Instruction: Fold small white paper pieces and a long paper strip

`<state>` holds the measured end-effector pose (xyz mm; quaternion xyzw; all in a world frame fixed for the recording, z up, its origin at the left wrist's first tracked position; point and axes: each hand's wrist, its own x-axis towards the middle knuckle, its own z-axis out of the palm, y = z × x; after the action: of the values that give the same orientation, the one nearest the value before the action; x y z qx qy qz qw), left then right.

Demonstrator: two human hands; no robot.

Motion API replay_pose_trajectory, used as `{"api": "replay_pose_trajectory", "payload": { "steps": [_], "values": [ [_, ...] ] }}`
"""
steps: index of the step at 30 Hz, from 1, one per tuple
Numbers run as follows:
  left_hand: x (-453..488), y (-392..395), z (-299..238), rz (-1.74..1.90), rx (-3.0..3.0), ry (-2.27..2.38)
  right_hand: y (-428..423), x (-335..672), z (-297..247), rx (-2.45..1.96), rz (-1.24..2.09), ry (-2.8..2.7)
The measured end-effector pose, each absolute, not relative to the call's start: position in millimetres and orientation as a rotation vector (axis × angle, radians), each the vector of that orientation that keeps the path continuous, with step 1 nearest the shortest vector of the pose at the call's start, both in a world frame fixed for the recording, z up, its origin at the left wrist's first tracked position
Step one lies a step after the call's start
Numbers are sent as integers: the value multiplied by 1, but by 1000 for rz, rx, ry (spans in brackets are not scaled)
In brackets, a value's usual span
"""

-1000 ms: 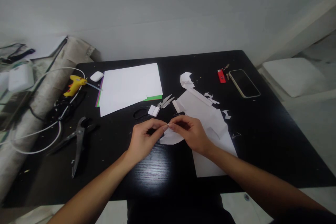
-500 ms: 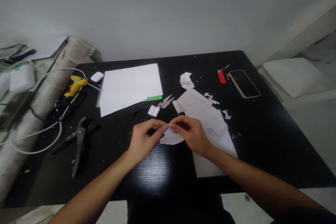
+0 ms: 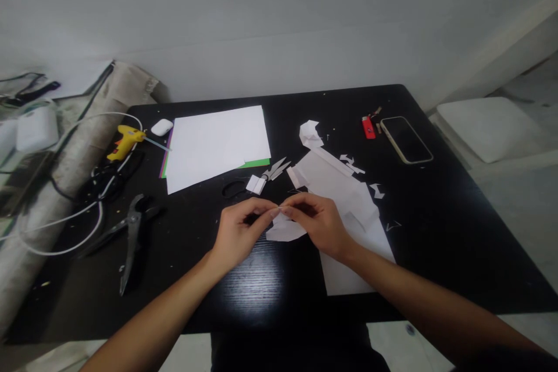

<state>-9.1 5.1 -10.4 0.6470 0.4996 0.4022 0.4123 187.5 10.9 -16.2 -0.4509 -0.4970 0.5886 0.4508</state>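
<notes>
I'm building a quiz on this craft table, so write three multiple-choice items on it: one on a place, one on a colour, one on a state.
1. Where does the phone lie on the black table?
A. far right, beside the red lighter
B. under the white sheets
C. at the left edge by the cable

2. What colour is the glue gun?
A. blue
B. yellow
C. green

3. What are the left hand and right hand doing?
A. lying flat and open on the table
B. gripping the pliers
C. pinching a small white paper piece between their fingertips

Answers:
1 A, the phone sits just right of the lighter.
2 B, its body is yellow with an orange tip.
3 C, the fingertips of both hands meet on the paper, while the pliers lie untouched to the left.
</notes>
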Motion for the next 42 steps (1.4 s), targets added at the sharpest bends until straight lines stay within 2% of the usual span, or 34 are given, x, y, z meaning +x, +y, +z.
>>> {"api": "replay_pose_trajectory", "payload": {
  "steps": [27,42],
  "values": [
    [-12,9,-17,894,1553,1228,13,186,-18,-1167,1432,-1171],
    [-12,9,-13,975,1609,1183,13,187,-20,-1099,1344,-1254]
  ]
}}
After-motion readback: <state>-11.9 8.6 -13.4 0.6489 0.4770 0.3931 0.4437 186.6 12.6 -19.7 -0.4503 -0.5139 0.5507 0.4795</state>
